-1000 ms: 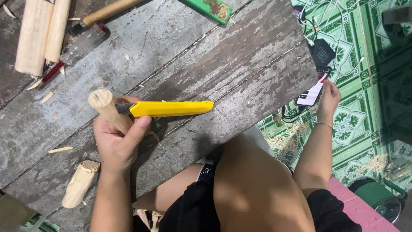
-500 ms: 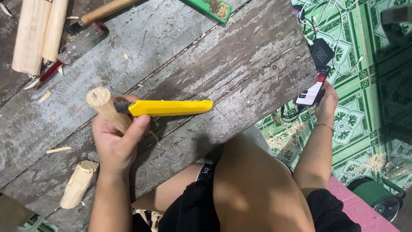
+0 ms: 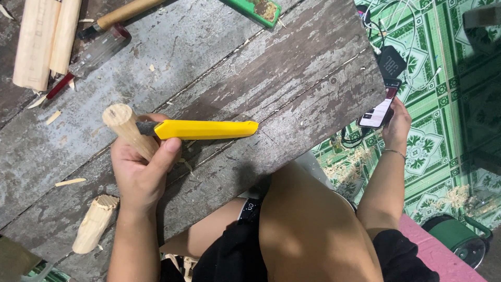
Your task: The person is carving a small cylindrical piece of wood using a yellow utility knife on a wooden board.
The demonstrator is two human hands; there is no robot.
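My left hand [image 3: 141,169] grips a round pale wooden stick [image 3: 125,128] upright over the weathered plank table [image 3: 292,68]. The same hand pinches a yellow utility knife [image 3: 206,129] under the thumb, its dark tip against the stick and its handle pointing right. My right hand [image 3: 396,125] reaches down past the table's right edge and holds a smartphone [image 3: 377,110] with a lit screen above the green patterned floor [image 3: 443,78]. A thin bracelet circles that wrist. My bare knee and dark shorts fill the bottom middle.
A short carved wood piece [image 3: 94,223] lies at the table's lower left. Two long pale wooden blocks [image 3: 44,39], a wooden-handled tool [image 3: 125,13] and a red-tipped tool lie at top left. A green block [image 3: 255,9] sits at top. Cables, a black box [image 3: 391,61] and shavings cover the floor.
Hardly anything differs. My right hand has shifted the phone slightly, and my left hand keeps the stick and knife in the same grip.
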